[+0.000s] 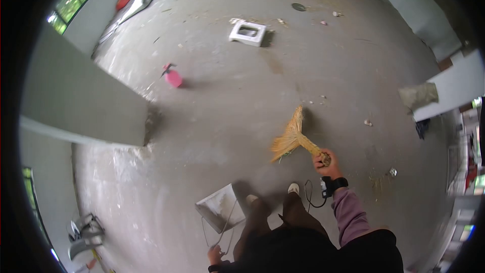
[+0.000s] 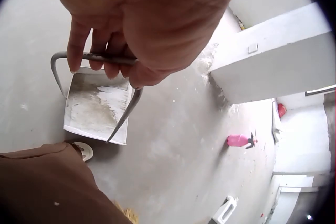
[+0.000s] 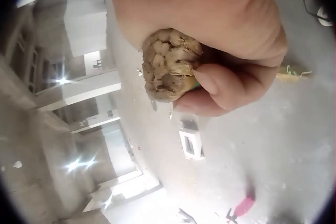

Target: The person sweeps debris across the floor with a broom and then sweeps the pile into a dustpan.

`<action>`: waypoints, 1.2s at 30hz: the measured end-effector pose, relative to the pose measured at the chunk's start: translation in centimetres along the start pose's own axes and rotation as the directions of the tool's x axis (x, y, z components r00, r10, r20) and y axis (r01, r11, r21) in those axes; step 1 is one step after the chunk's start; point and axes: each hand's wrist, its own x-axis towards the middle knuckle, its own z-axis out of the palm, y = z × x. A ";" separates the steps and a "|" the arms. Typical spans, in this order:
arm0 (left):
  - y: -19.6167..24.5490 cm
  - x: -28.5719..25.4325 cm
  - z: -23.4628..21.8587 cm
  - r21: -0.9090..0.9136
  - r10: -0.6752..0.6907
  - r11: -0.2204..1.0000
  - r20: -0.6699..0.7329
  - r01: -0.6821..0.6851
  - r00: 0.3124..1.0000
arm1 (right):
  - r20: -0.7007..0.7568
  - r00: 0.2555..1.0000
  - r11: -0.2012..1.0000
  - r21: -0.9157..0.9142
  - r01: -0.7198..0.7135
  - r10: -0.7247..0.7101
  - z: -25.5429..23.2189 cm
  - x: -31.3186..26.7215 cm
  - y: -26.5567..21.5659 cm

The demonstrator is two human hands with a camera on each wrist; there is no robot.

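Note:
A straw broom is gripped near its handle end by the right hand; its bristles fan out to the left, over the floor. In the right wrist view the fingers of that hand wrap round the knobbly handle end. The left hand holds the wire handle of a dustpan, which hangs beside the legs. The left wrist view shows the left hand's fingers hooked round the grey handle bar, with the whitish, dirt-stained pan below.
Ahead on the grey floor stand a pink spray bottle and a white frame-like block. A thick pillar rises at the left. Small debris lies to the right, and a chair-like object is at the lower left.

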 end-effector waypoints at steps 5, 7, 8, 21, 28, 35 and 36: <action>5.4 0.5 2.9 0.151 -0.029 0.988 0.045 0.022 0.999 | 0.102 0.942 0.836 -0.438 0.332 -0.320 -2.2 -1.8 0.8; 7.2 0.0 4.4 0.231 -0.005 0.973 0.056 -0.008 0.998 | 0.050 0.956 0.856 -0.434 0.282 -0.289 -3.8 -2.0 0.2; 9.0 -0.6 5.4 0.266 0.003 0.964 0.052 -0.017 0.999 | 0.025 0.966 0.890 -0.383 0.247 -0.258 -3.3 -2.7 -0.4; 14.7 -6.4 21.9 0.537 0.153 0.815 0.163 -0.218 0.975 | 0.042 0.982 0.903 0.402 0.152 -0.184 -17.4 -15.1 -15.9; 16.0 -9.5 31.1 0.590 0.203 0.727 0.305 -0.352 0.930 | -0.062 0.949 0.849 0.431 0.305 -0.310 -23.3 -28.8 -26.6; 18.8 -13.7 37.1 0.599 0.182 0.668 0.444 -0.442 0.877 | 0.003 0.507 0.406 -0.593 0.695 -0.862 -19.5 -34.4 -27.8; 20.5 -16.6 38.0 0.615 0.150 0.660 0.455 -0.432 0.878 | 0.084 0.518 0.296 -0.737 0.608 -0.852 -17.1 -36.0 -28.4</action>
